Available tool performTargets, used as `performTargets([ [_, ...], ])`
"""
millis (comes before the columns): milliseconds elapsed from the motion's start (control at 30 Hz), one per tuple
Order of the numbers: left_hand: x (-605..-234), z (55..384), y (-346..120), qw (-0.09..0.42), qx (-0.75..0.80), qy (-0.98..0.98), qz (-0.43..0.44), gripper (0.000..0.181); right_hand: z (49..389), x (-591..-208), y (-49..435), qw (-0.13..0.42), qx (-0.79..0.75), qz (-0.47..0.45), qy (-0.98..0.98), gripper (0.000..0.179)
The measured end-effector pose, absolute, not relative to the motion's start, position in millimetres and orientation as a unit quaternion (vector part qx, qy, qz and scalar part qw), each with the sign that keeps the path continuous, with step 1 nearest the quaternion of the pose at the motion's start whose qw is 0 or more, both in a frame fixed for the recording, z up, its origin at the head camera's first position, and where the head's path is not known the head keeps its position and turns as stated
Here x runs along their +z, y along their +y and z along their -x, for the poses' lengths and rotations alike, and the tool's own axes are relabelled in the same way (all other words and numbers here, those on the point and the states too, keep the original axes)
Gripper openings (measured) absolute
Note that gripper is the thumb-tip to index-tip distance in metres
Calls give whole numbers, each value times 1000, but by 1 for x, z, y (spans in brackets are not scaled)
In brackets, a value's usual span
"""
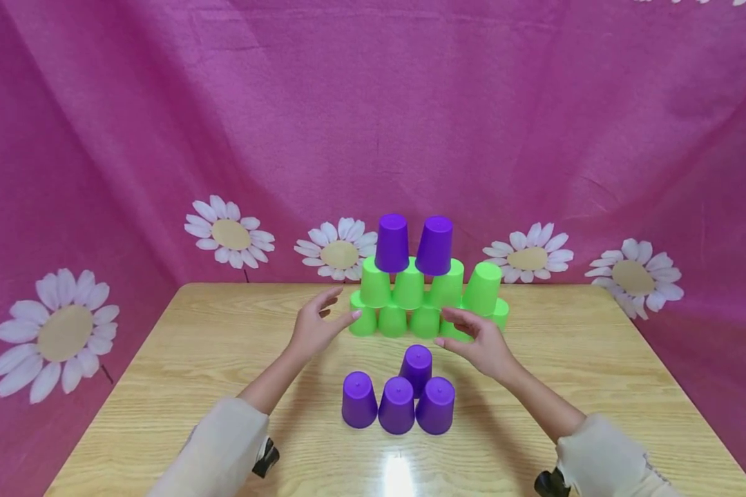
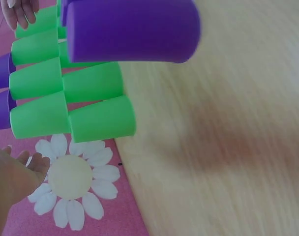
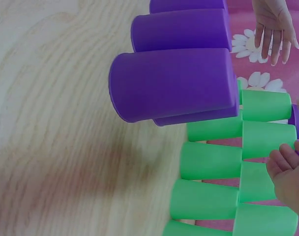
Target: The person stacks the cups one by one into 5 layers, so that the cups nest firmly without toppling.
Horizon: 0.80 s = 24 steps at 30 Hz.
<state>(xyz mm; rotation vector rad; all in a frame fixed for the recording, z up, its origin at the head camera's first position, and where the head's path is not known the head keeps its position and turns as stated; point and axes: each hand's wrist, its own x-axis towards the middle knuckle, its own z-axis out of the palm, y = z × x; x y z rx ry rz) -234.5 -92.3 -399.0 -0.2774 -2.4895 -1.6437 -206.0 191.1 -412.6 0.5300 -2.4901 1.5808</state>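
Note:
My left hand point(image 1: 317, 326), fingers loosely bent and holding nothing, hovers left of a two-row wall of upside-down green cups point(image 1: 376, 284). In front of the wall's right part is my right hand point(image 1: 481, 344), thumb and fingers spread apart with nothing between them; it overlaps some lower green cups in the head view. Two purple cups, a left one point(image 1: 391, 243) and a right one point(image 1: 435, 246), stand upside down side by side on the upper green row. The right wrist view shows the right hand point(image 3: 291, 179) beside the upper green cups point(image 3: 267, 140).
Nearer the front, three upside-down purple cups stand in a row, the middle one point(image 1: 397, 407) close to its right neighbour point(image 1: 436, 407). A further purple cup point(image 1: 417, 369) stands just behind them. Beyond the wooden table point(image 1: 180, 366) hangs a pink cloth point(image 1: 373, 124) with large daisies.

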Motion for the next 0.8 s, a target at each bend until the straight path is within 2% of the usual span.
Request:
performTargets([
  [800,-449,178,-105,-1,-608,-787,99,49,207,-449,188,-21,541,-215,-813,50],
])
